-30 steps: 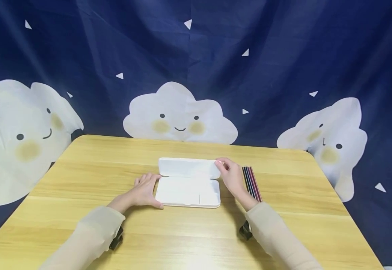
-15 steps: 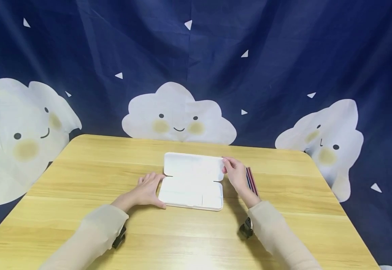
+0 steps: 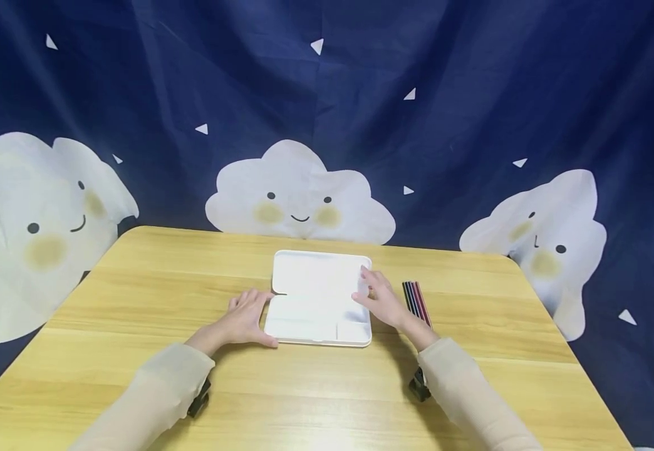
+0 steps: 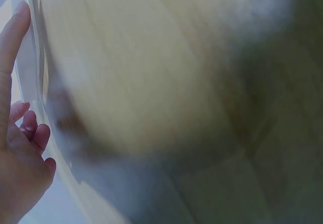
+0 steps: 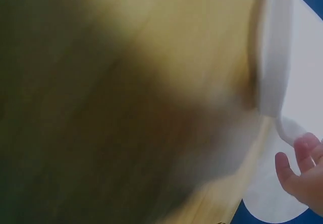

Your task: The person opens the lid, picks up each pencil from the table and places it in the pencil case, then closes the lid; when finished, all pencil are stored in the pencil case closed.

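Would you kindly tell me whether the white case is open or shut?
Open: the white case has its lid folded back, leaving the divider inside exposed.

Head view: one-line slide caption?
Left grip holds an open white case, right grip at its lid; pencil-like sticks lie to the right on a wooden table.

No text, label, brand, number or sign can be read on the white case [image 3: 299,318], the thin dark and red sticks [image 3: 416,302], the table [image 3: 316,388] or the blue backdrop [image 3: 361,119].
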`<state>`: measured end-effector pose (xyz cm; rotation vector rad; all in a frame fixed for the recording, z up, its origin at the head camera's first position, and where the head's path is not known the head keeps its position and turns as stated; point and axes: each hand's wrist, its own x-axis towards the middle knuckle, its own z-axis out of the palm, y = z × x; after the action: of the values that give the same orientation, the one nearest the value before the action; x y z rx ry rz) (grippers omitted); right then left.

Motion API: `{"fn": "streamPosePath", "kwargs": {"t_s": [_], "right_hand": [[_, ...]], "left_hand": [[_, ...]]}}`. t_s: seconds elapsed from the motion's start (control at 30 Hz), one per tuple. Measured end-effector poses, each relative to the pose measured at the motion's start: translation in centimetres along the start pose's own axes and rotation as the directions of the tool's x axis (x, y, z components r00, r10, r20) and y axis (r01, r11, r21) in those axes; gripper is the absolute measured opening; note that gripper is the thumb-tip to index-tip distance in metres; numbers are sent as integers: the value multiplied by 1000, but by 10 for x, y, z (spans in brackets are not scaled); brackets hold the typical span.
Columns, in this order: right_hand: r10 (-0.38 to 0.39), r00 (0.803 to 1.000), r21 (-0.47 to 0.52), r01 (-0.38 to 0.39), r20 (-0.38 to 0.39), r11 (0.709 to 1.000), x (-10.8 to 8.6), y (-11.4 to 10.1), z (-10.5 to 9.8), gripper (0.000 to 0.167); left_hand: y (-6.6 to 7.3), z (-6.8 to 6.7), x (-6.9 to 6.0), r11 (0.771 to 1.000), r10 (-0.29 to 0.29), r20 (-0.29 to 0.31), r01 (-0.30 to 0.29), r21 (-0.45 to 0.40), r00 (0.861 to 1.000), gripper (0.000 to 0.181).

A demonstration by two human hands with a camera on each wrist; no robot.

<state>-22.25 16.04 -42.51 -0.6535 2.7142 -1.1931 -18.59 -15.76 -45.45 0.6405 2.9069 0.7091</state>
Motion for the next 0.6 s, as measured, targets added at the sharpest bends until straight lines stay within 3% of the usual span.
{"fn": "streamPosePath", "kwargs": {"t_s": [0.1, 0.27, 0.6], "right_hand": [[-4, 998, -29, 5, 55, 1000, -3, 1, 0, 71], [-37, 996, -6, 38, 78, 999, -8, -2, -2, 71], [-31, 983, -40, 39, 182, 998, -21, -4, 0, 70]], "left_hand": [[2, 1, 1, 1000, 2, 8, -2, -6, 1000, 101], [3, 0, -1, 1000, 1, -1, -1, 12, 1000, 101], [-2, 2, -9, 998, 54, -50, -52, 43, 997, 100]]}}
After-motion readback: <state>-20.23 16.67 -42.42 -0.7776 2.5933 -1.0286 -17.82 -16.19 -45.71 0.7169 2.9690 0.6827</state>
